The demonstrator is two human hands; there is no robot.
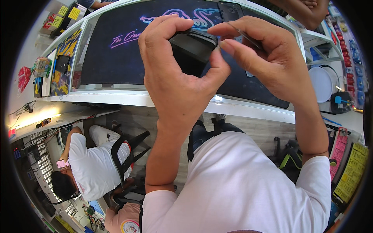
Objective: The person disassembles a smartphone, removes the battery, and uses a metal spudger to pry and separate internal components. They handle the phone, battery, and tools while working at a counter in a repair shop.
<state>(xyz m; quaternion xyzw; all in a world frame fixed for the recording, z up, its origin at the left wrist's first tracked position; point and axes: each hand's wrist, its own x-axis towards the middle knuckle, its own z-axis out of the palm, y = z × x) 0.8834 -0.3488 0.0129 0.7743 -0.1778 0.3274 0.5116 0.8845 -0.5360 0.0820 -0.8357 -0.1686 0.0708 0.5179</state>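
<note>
My left hand [175, 79] is wrapped round a black smartphone [191, 50], fingers along its far edge and thumb at its near right corner. The phone is held tilted above the dark desk mat [116, 58]. My right hand [274, 54] is at the phone's right end, thumb and index finger pinched close to its edge. A thin metallic tool [243, 33] shows between the fingers of that hand; its tip is too small to make out. On the mat beyond my hands lies another dark phone [230, 11].
The mat covers a white-framed glass counter [128, 95]. At left, a dark phone [63, 64] lies by a yellow-patterned sheet. A round white lid [320, 83] is on the right. Behind me, a seated person [99, 155] is in a black chair; another's arms rest at the far right.
</note>
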